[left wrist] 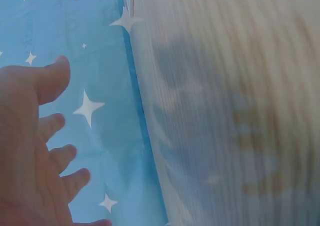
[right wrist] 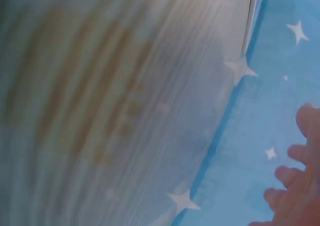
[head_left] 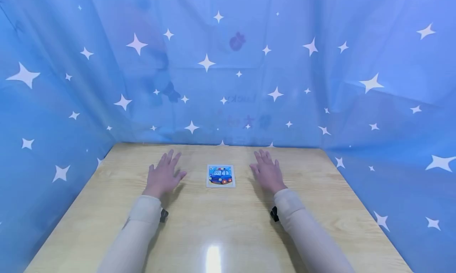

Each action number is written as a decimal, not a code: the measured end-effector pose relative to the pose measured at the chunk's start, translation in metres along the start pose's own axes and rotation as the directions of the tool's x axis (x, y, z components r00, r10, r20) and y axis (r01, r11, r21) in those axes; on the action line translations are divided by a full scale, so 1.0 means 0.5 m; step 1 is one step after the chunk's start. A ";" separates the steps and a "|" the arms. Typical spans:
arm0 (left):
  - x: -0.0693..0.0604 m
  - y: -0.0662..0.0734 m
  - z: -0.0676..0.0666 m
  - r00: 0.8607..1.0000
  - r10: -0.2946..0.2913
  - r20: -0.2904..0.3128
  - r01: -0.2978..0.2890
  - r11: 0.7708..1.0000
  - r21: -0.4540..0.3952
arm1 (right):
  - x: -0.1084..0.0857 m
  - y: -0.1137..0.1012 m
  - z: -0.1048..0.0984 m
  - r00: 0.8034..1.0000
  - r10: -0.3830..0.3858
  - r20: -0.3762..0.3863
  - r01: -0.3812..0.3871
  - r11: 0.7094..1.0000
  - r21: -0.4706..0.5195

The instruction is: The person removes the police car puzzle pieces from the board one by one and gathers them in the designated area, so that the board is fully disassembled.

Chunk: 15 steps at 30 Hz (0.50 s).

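Note:
A square picture [head_left: 221,176] in a white frame, showing a blue cartoon car, lies flat on the wooden table between the two hands. To its left the left hand [head_left: 164,176] has its fingers spread and holds nothing; the left wrist view also shows this hand [left wrist: 35,146] with thumb and fingers apart. On the picture's other side, the right hand [head_left: 268,171] has its fingers extended and holds nothing. Part of the right hand [right wrist: 295,176] appears at the edge of the right wrist view. Neither hand touches the picture.
The pale wooden table [head_left: 213,217] has a bright light reflection near its front. A blue curtain [head_left: 228,83] with white stars stands behind the table and along both sides. Dark bands are at both wrists.

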State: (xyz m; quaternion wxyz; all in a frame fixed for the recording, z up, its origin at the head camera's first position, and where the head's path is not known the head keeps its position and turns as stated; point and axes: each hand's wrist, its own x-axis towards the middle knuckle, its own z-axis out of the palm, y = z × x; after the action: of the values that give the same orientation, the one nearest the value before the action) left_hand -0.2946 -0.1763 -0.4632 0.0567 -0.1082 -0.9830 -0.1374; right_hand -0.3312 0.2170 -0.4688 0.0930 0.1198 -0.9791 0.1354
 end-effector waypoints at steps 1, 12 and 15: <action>-0.001 0.003 0.003 1.000 -0.004 0.012 0.004 1.000 -0.007 | 0.000 -0.003 0.004 1.000 0.000 0.016 0.000 1.000 0.004; 0.026 0.061 0.032 0.997 0.022 0.070 -0.016 0.997 -0.078 | 0.016 -0.045 0.023 0.996 -0.032 0.080 0.021 0.991 0.131; 0.036 0.082 0.037 0.994 0.032 0.105 -0.022 0.996 -0.090 | 0.020 -0.055 0.026 0.992 -0.022 0.125 -0.002 0.982 0.190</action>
State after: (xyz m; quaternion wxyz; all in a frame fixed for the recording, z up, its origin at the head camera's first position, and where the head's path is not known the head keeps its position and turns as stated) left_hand -0.3044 -0.1292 -0.4677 0.0015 -0.1310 -0.9759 -0.1743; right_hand -0.3358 0.1857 -0.4723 0.0198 0.1412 -0.9650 0.2200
